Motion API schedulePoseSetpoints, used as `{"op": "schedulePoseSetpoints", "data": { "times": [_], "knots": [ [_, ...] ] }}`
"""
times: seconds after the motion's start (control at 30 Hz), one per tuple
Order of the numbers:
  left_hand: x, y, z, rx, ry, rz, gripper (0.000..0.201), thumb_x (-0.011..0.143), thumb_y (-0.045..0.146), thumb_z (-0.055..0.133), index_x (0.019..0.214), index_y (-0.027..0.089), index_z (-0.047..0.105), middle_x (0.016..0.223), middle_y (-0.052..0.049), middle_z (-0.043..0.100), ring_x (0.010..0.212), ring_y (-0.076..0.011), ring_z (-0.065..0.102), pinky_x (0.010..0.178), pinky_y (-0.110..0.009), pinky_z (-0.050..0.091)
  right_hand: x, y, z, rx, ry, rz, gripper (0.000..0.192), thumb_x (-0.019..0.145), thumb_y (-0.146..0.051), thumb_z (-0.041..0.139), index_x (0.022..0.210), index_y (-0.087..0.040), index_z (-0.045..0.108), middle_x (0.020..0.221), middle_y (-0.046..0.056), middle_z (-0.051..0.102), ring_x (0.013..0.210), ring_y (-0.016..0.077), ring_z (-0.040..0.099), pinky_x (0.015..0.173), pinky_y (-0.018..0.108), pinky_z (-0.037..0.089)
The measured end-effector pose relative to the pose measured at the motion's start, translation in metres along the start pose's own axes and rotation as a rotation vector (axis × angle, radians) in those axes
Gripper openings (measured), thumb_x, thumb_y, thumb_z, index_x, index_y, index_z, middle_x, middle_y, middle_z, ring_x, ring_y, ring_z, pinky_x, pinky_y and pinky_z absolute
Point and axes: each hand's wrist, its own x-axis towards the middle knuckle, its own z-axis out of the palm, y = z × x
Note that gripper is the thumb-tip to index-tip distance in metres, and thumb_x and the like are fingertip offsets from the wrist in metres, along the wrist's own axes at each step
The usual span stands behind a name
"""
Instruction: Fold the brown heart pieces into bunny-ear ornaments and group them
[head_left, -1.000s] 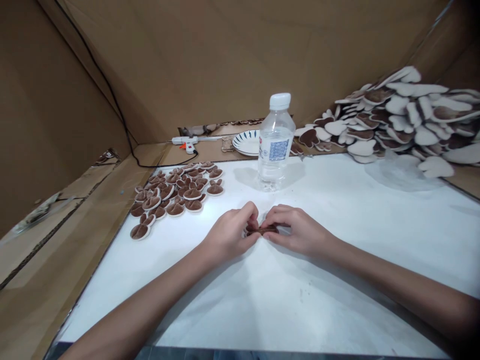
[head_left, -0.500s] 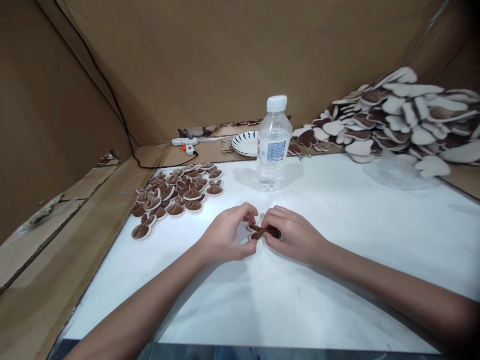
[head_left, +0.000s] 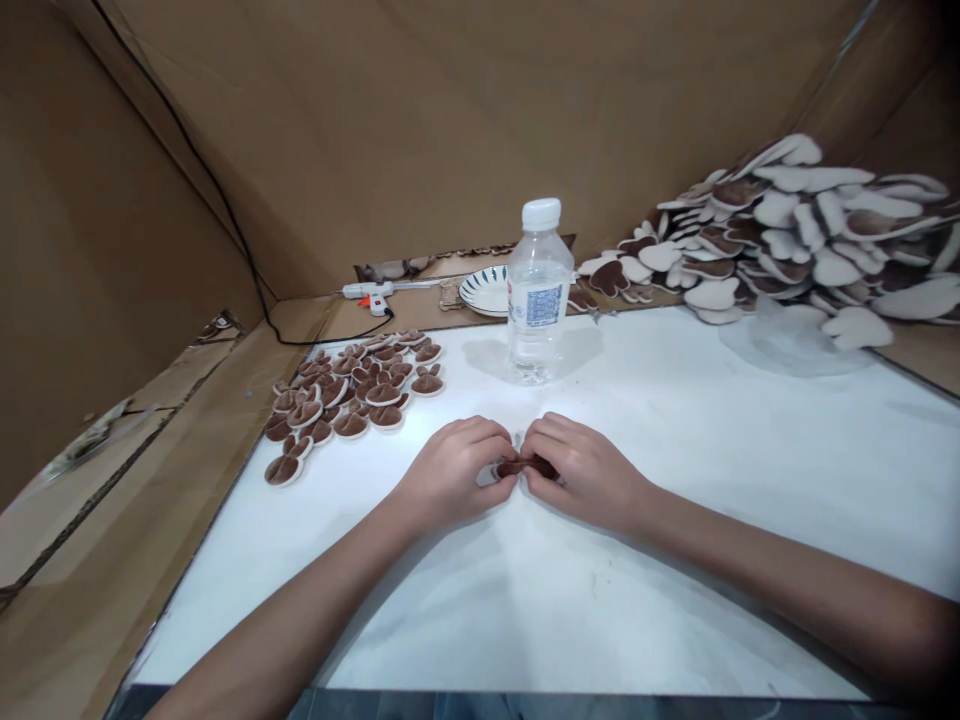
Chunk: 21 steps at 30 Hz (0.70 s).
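Note:
A small brown plush piece with a white edge point(head_left: 538, 466) is pinched between both hands just above the white tabletop point(head_left: 675, 600). My left hand point(head_left: 461, 470) grips its left end between thumb and fingers. On the other side my right hand point(head_left: 581, 468) is closed around the right end, covering much of it. The two sets of fingertips nearly meet, and the piece looks folded between them. Behind the hands stands a clear plastic bottle point(head_left: 538, 295) with a white cap.
Several brown-and-white plush pieces point(head_left: 350, 425) lie grouped at the left. A glue gun point(head_left: 371, 298) with a black cord point(head_left: 225, 195) and a patterned plate point(head_left: 474, 292) are along the back. Flat plush cutouts point(head_left: 814, 240) form a heap at the right, with a plastic bag point(head_left: 780, 345) before it.
My left fingers have closed onto the left end of the plush piece, bringing the hands closer together. The view has shifted slightly.

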Motion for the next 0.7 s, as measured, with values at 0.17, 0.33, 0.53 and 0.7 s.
{"op": "schedulePoseSetpoints", "data": {
  "times": [0.17, 0.33, 0.53, 0.7],
  "knots": [
    [0.001, -0.004, 0.004, 0.049, -0.010, 0.026, 0.006, 0.080, 0.018, 0.056, 0.079, 0.016, 0.062, 0.086, -0.003, 0.066, 0.080, -0.0156, 0.060, 0.075, -0.028, 0.047, 0.003, 0.000, -0.004, 0.019, -0.039, 0.007, 0.009, 0.080, -0.012, 0.050, 0.075, -0.015, 0.056, 0.074, 0.004, 0.057, 0.073, 0.0170, 0.049, 0.064, 0.030, 0.041],
    [0.004, -0.010, 0.002, 0.047, -0.067, 0.049, 0.005, 0.079, 0.017, 0.055, 0.078, 0.016, 0.060, 0.089, -0.003, 0.065, 0.081, -0.0161, 0.059, 0.074, -0.027, 0.047, 0.006, 0.007, -0.016, 0.095, -0.182, -0.057, 0.013, 0.084, -0.015, 0.048, 0.083, -0.014, 0.061, 0.081, 0.007, 0.060, 0.080, 0.0189, 0.052, 0.071, 0.032, 0.044],
    [0.006, -0.010, -0.002, -0.056, -0.114, 0.041, 0.004, 0.077, 0.015, 0.055, 0.078, 0.017, 0.059, 0.089, -0.003, 0.065, 0.083, -0.0156, 0.057, 0.076, -0.027, 0.045, 0.006, 0.012, -0.018, 0.144, -0.218, -0.108, 0.012, 0.083, -0.014, 0.049, 0.085, -0.015, 0.061, 0.084, 0.007, 0.060, 0.081, 0.0186, 0.053, 0.073, 0.033, 0.044],
    [0.003, -0.013, -0.005, -0.255, -0.050, -0.070, 0.004, 0.074, 0.016, 0.060, 0.075, 0.017, 0.057, 0.083, -0.001, 0.062, 0.080, -0.0137, 0.057, 0.075, -0.025, 0.046, 0.004, 0.007, -0.012, 0.118, -0.143, -0.083, 0.014, 0.082, -0.011, 0.046, 0.080, -0.014, 0.060, 0.076, 0.006, 0.058, 0.075, 0.0183, 0.051, 0.068, 0.032, 0.043]
  ]
}}
